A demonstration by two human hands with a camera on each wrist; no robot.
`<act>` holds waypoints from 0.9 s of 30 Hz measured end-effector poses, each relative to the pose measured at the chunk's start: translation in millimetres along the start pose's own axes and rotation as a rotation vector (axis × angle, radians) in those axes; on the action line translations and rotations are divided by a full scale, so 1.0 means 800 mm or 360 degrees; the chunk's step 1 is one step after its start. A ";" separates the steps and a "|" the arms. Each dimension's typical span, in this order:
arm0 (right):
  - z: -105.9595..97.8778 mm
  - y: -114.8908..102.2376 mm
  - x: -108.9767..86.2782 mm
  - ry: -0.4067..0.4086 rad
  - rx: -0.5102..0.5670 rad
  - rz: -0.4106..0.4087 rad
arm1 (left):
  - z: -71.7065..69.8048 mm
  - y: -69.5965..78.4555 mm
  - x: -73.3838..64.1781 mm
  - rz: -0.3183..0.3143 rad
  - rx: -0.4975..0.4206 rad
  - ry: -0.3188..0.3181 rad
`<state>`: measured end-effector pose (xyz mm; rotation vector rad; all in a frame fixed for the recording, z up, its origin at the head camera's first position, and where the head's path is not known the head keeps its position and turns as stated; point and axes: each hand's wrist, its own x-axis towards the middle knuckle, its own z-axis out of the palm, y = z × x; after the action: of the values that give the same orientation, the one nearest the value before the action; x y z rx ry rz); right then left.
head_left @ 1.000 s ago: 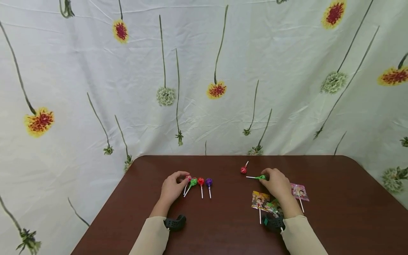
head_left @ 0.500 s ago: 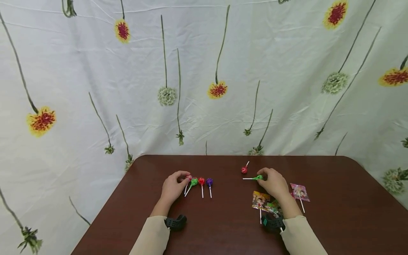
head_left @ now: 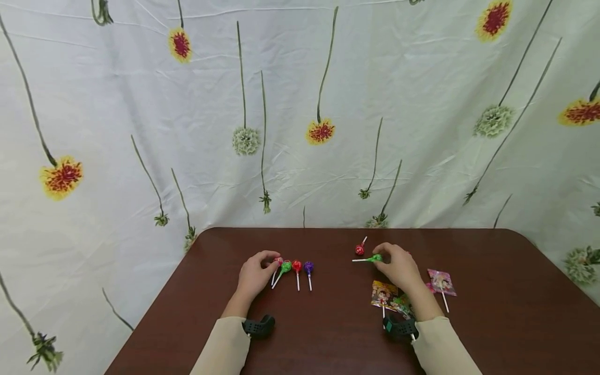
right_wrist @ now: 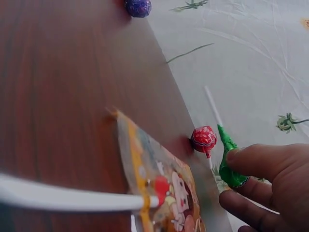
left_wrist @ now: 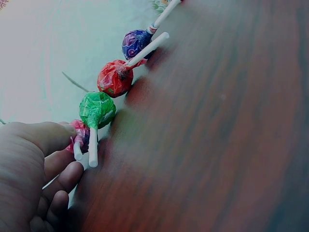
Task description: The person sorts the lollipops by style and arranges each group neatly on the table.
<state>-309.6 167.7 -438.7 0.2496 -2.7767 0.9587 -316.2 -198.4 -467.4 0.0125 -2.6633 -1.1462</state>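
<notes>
My left hand (head_left: 253, 274) pinches a pink lollipop (left_wrist: 79, 136) at the left end of a row on the table. Beside it, in order, lie a green lollipop (head_left: 286, 266), a red one (head_left: 297, 266) and a purple one (head_left: 308, 267), sticks toward me. Between thumb and fingers, my right hand (head_left: 399, 266) holds a second green lollipop (right_wrist: 231, 164) by its wrapped head, with the white stick pointing left. Just behind that stick lies another red lollipop (head_left: 359, 250), its stick pointing away. The fingers partly cover both held lollipop heads.
Near my right wrist lie flat candy packets on sticks: an orange one (head_left: 384, 294), a green one (head_left: 402, 305) partly under the forearm, and a pink one (head_left: 441, 283). The brown table (head_left: 328, 333) ends at a flowered white cloth (head_left: 290, 172).
My right hand has shifted a little to the left with the green lollipop, bringing its stick near the red one. The left hand has kept its place on the pink lollipop.
</notes>
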 end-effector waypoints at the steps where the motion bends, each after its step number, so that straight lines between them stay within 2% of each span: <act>1: 0.000 -0.001 0.000 0.0005 0.0011 -0.0007 | 0.000 0.000 0.000 -0.0001 0.0001 0.0002; 9: 0.001 -0.014 0.001 -0.0011 0.0117 -0.0095 | 0.000 0.001 0.000 -0.0006 0.0002 -0.0014; 19: 0.017 -0.021 0.004 -0.0041 0.0270 -0.0238 | -0.001 0.001 0.000 -0.0010 -0.0014 -0.0014; 27: 0.029 -0.031 0.006 -0.0017 0.0306 -0.0336 | -0.001 0.003 0.000 0.0000 -0.0020 -0.0018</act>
<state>-311.5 133.6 -440.5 0.5652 -2.6016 1.1703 -315.9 -197.5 -465.3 0.0037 -2.6663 -1.1661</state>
